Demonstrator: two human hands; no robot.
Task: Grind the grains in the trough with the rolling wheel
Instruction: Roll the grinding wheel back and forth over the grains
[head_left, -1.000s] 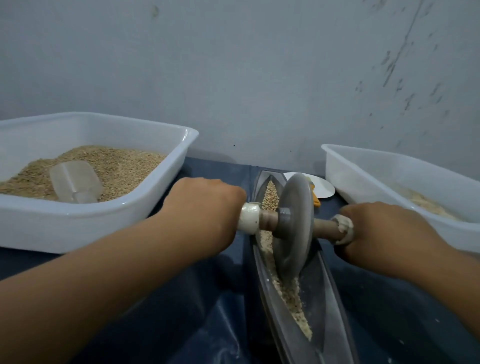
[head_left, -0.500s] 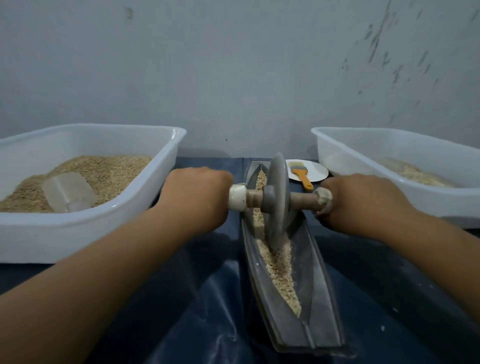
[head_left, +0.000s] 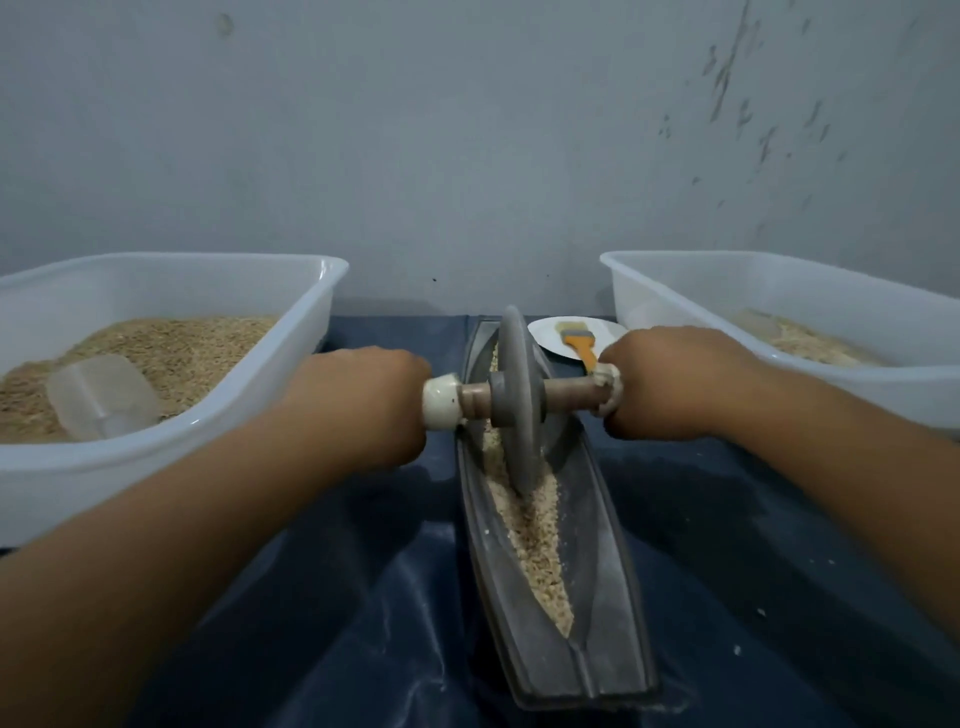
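Both arms reach forward, the left hand (head_left: 358, 400) and right hand (head_left: 675, 384) each curled tight around one end of the axle (head_left: 566, 393). Between the fists the wheel (head_left: 517, 400) stands upright in the trough (head_left: 608, 597), its lower edge bedded in the grains (head_left: 535, 540).

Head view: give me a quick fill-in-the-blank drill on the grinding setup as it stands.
1. The grey stone rolling wheel stands with its rim down in the long grey ____.
2. The left hand and right hand each grip an end of the wheel's wooden ____.
3. The orange-handled brush lies on a white ____.
4. The clear plastic scoop lies in the white tub on the ____ side.

Missing words: trough; axle; plate; left
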